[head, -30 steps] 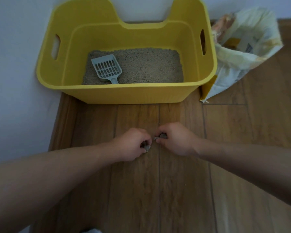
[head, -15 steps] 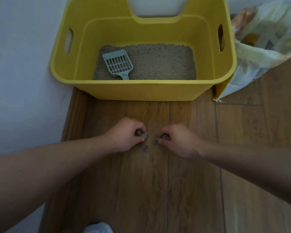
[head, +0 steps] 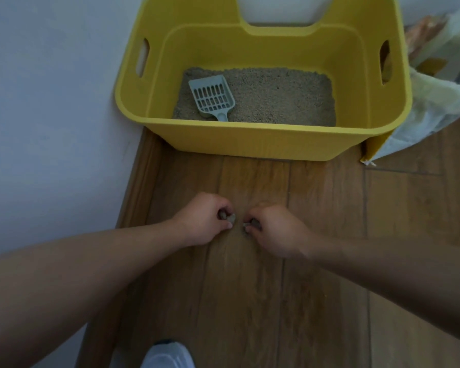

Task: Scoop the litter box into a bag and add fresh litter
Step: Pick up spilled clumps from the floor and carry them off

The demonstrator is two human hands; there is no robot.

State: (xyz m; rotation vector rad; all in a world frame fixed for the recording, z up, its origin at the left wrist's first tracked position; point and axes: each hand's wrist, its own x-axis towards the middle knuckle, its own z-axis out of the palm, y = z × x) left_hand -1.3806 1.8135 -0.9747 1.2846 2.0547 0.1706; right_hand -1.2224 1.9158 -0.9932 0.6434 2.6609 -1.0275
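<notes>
Floor in front of litter box, corner by wall.

- Left hand (head: 205,219) and right hand (head: 274,229) are low over the wood floor (head: 250,301), knuckles up, close together but not touching.
- Left grip: fingers curled, pinching small grey clumps (head: 227,217) at the fingertips. Right grip: the same, curled round a smaller grey bit (head: 251,223). What exactly the bits are is too small to tell; probably stray litter clumps.
- Yellow litter box (head: 250,128) stands beyond the hands, against the wall (head: 51,102). A bed of litter (head: 282,99) covers its bottom.
- Grey slotted scoop (head: 213,98) lies on the litter at the left side, pan up. Its handle runs toward the near wall and is mostly hidden behind the rim.
- Printed sack (head: 436,96) leans against the box's right side, mouth open. Probably the fresh litter supply. No separate waste bag is in view.

Step in hand, as judged: gathering spilled bits off the floor by hand, a side job to the scooping. Fresh litter looks not yet added.

Next move calls for keeping both pinches closed while lifting, since the crumbly bits may break. They need carrying to a waste bag, wherever it lies out of view. One hand must then be freed to take the scoop by its handle.
</notes>
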